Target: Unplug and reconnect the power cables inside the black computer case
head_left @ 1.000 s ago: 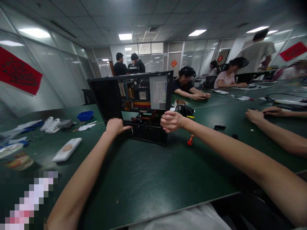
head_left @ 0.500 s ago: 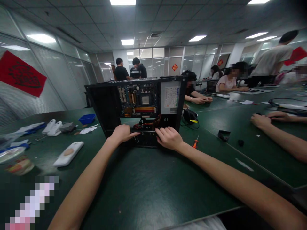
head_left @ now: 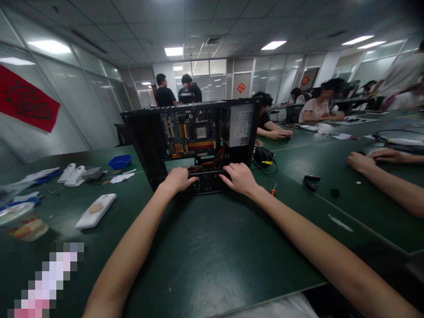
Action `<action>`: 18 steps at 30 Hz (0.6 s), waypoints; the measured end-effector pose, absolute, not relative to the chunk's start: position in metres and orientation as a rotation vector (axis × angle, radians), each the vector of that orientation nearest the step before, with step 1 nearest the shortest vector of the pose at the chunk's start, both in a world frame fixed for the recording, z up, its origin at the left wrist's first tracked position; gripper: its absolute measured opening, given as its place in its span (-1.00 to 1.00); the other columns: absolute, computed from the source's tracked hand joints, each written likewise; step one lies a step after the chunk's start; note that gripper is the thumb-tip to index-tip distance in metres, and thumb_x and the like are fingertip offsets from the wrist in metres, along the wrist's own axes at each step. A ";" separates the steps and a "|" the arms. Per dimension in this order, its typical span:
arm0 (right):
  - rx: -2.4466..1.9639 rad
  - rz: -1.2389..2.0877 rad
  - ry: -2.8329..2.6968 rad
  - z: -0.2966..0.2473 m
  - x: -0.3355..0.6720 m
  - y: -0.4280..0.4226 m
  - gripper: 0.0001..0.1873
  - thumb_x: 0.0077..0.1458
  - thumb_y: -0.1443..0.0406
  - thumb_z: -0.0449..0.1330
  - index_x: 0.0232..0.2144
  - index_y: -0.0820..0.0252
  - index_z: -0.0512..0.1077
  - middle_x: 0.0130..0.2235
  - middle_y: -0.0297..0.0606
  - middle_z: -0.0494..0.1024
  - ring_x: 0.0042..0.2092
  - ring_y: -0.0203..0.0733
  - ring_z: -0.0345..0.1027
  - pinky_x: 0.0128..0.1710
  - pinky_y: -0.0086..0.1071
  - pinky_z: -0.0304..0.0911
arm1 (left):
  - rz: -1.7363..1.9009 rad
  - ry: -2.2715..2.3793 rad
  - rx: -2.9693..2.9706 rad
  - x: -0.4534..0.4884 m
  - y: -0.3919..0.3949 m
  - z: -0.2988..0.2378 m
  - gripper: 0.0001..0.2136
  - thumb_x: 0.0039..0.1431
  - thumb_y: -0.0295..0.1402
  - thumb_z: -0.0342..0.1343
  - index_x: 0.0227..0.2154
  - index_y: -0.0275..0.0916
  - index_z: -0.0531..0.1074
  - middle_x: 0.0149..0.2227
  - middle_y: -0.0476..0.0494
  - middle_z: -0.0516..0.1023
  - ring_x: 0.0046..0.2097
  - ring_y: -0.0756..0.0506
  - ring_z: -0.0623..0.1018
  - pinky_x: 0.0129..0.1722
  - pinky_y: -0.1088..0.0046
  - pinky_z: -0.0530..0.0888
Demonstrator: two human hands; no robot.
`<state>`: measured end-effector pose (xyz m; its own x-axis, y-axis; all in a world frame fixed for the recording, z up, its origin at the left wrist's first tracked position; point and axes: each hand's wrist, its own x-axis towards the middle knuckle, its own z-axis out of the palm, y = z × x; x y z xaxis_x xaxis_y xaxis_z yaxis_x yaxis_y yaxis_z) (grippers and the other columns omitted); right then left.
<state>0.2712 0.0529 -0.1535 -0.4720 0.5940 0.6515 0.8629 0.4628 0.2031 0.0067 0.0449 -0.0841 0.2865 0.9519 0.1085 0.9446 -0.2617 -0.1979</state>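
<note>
An open black computer case point(head_left: 141, 148) stands on the green table point(head_left: 198, 247) with its inside facing me. A motherboard point(head_left: 180, 134) is mounted in it, and a power supply point(head_left: 239, 126) with a white label sits at the upper right. Loose wires point(head_left: 217, 160) hang below the board. My left hand point(head_left: 177, 179) is closed round the lower front bar of the case, thumb pointing inward. Further right on the same bar, my right hand point(head_left: 241, 177) grips with its thumb on the near side. The fingertips of both hands are partly hidden behind the bar.
A screwdriver point(head_left: 273, 190) and black cables point(head_left: 263, 159) lie right of the case. Leftward are a white phone-like object point(head_left: 96, 211), a blue tray point(head_left: 119, 162) and a plastic tub point(head_left: 21, 221). Another person's hands point(head_left: 364, 162) rest on the table at right.
The case has shifted slightly away from me and its lean has changed a little. Both hands have moved with it, keeping hold of the bar. My right thumb now stretches along the near side.
</note>
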 end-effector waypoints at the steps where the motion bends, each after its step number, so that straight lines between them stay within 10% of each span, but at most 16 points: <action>1: -1.249 -0.683 -2.239 -0.148 0.269 0.047 -0.51 0.37 0.05 -0.08 -0.14 0.29 0.49 -0.23 -0.08 0.55 -0.20 -0.06 0.38 -0.18 -0.24 0.05 | 0.063 -1.756 -2.348 0.006 0.043 -0.082 -0.38 0.29 0.11 -0.10 -0.19 -0.42 0.59 -0.20 -0.48 0.62 -0.14 -0.34 0.62 -0.16 0.27 0.49; 12: -1.385 -0.563 -2.357 -0.122 0.271 0.023 -0.48 0.36 -0.02 -0.04 -0.25 0.27 0.50 -0.26 -0.05 0.59 -0.26 -0.06 0.46 -0.26 -0.28 0.13 | 0.227 -1.770 -2.684 0.002 0.020 -0.065 -0.32 0.23 0.20 -0.11 -0.10 -0.37 0.57 -0.16 -0.41 0.63 -0.19 -0.27 0.61 -0.25 0.35 0.46; 18: -1.325 -0.597 -2.350 -0.127 0.271 0.026 -0.48 0.36 0.00 -0.04 -0.29 0.26 0.52 -0.26 -0.06 0.58 -0.24 -0.08 0.44 -0.24 -0.28 0.12 | -0.155 -1.595 -2.896 -0.010 0.030 -0.052 -0.58 0.36 -0.19 -0.15 0.05 -0.24 0.50 0.05 -0.21 0.59 0.01 -0.15 0.56 -0.02 0.44 0.43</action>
<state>0.2706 0.0264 -0.1271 -0.4859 0.7070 0.5139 0.8665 0.4665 0.1775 -0.0098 0.0304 -0.0525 0.5344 0.8452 0.0005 0.8295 -0.5246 0.1916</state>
